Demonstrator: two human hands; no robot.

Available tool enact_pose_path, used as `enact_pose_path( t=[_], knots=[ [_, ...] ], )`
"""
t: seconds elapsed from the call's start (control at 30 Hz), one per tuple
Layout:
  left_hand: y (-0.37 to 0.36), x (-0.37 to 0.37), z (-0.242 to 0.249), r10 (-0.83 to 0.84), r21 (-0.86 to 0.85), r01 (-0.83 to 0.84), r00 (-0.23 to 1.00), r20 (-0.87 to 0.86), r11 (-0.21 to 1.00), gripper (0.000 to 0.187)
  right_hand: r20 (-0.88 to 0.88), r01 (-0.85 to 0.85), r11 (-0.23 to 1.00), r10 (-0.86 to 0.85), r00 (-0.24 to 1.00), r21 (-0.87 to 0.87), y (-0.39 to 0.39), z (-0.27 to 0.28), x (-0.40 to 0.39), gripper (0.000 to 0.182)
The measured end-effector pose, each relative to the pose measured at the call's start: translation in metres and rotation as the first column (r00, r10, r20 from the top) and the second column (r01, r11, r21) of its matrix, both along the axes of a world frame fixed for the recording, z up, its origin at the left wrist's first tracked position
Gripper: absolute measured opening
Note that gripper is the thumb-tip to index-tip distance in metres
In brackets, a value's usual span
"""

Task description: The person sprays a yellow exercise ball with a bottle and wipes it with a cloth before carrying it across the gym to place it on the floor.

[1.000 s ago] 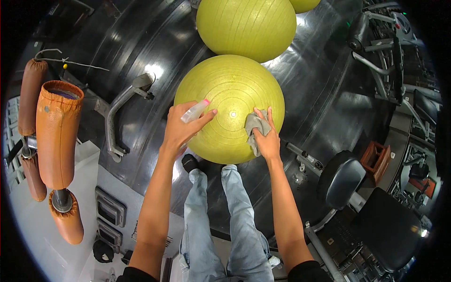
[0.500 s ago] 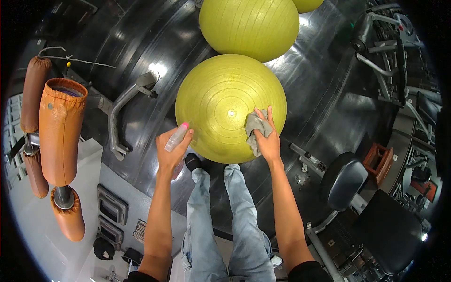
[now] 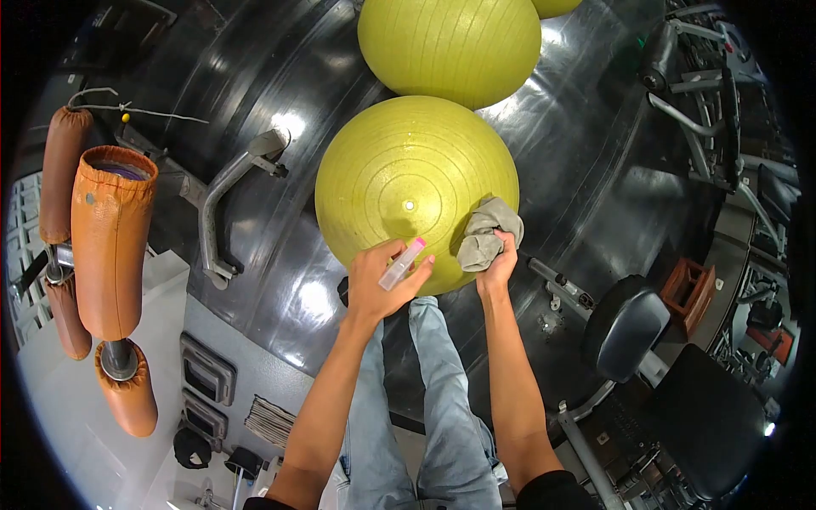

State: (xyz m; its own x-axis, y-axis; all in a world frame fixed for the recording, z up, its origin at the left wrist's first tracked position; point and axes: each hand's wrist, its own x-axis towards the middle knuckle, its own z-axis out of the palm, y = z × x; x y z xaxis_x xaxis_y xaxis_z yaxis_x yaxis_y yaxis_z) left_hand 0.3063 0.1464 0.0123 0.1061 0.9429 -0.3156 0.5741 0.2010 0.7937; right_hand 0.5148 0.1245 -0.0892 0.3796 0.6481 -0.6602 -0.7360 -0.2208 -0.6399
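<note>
A large yellow-green exercise ball (image 3: 365, 161) with ringed ridges and a white plug in its middle rests on the floor in front of my feet. My left hand (image 3: 374, 280) is wrapped round a clear spray bottle (image 3: 396, 270) with a pink tip, over the near side of the ball. The bottle's lower part is hidden by the hand. In my right hand (image 3: 499, 265) is a bunched grey cloth (image 3: 488, 234), overlapping the ball's right side. The palm faces up under the cloth.
Behind stands a second yellow-green ball (image 3: 450, 51), with part of a third (image 3: 557, 7) beyond it. Orange padded rollers (image 3: 110, 246) rise on the left, near a bent metal machine leg (image 3: 211, 212). A black padded seat (image 3: 626, 327) and a wooden box (image 3: 687, 293) stand right.
My left hand has moved right with the spray bottle, in front of the ball's near side. My right hand has turned over, bringing the cloth up and a little right, off its earlier spot.
</note>
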Motion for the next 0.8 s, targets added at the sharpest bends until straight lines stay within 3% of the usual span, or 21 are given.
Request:
enact_pose_path(
  t=[0.13,0.23,0.3,0.33,0.4,0.43,0.47,0.5,0.53,0.6,0.67,0.7,0.73,0.8],
  knots=[
    [0.002,0.002,-0.001,0.005,-0.008,-0.005,0.999,0.050,1.000,0.035,0.029,0.005,0.999,-0.004,1.000,-0.032,-0.003,-0.004,0.001,0.035],
    [0.002,-0.013,-0.003,-0.006,-0.105,0.009,0.999,0.031,0.994,0.033,0.050,0.019,1.000,-0.018,0.999,-0.022,-0.003,-0.011,0.005,0.033],
    [-0.003,-0.032,-0.020,0.144,0.028,-0.149,0.982,0.123,0.988,0.033,0.075,0.010,1.000,-0.011,0.997,0.013,-0.001,-0.013,0.010,0.033],
    [-0.003,-0.044,-0.027,0.145,0.027,-0.149,0.982,0.123,0.988,0.033,0.075,0.010,1.000,-0.011,0.997,0.012,0.000,-0.013,0.013,0.033],
    [0.001,-0.066,-0.041,0.194,0.164,-0.183,0.979,-0.056,0.969,0.048,0.188,0.031,0.999,-0.032,0.982,0.009,0.003,-0.015,0.019,0.033],
    [0.004,-0.073,-0.047,0.196,0.159,-0.185,0.979,-0.054,0.970,0.048,0.211,0.034,0.999,-0.036,0.977,0.017,0.004,-0.007,0.020,0.033],
    [0.009,-0.079,-0.053,0.140,0.148,-0.115,0.975,-0.171,0.982,0.058,0.214,0.032,0.999,-0.034,0.976,0.013,0.006,0.001,0.021,0.033],
    [0.014,-0.082,-0.059,0.081,0.129,-0.045,0.955,-0.285,0.991,0.068,0.372,-0.023,1.000,0.024,0.928,-0.008,0.009,0.010,0.023,0.034],
    [0.017,-0.084,-0.065,0.081,0.126,-0.047,0.955,-0.284,0.991,0.068,0.517,-0.074,0.997,0.083,0.852,-0.039,0.013,0.024,0.022,0.034],
    [0.024,-0.084,-0.078,-0.070,0.068,0.090,0.965,-0.252,0.994,0.080,0.571,-0.092,0.989,0.141,0.809,-0.113,0.018,0.038,0.020,0.036],
    [0.030,-0.076,-0.091,-0.088,0.092,0.108,0.976,-0.200,0.990,0.082,0.858,-0.172,0.923,0.384,0.342,-0.344,0.023,0.037,0.021,0.038],
    [0.030,-0.071,-0.094,-0.105,0.119,0.124,0.983,-0.153,0.985,0.084,0.900,-0.266,0.906,0.387,0.203,-0.329,0.035,0.046,0.014,0.044],
    [0.030,-0.066,-0.095,-0.104,0.116,0.123,0.983,-0.152,0.986,0.084,0.898,-0.267,0.904,0.390,0.202,-0.333,0.048,0.052,0.002,0.044],
    [0.031,-0.058,-0.097,-0.088,0.127,0.111,0.981,-0.175,0.986,0.085,0.811,-0.227,0.781,0.536,-0.233,-0.582,0.068,0.058,-0.022,0.049]
  ],
)
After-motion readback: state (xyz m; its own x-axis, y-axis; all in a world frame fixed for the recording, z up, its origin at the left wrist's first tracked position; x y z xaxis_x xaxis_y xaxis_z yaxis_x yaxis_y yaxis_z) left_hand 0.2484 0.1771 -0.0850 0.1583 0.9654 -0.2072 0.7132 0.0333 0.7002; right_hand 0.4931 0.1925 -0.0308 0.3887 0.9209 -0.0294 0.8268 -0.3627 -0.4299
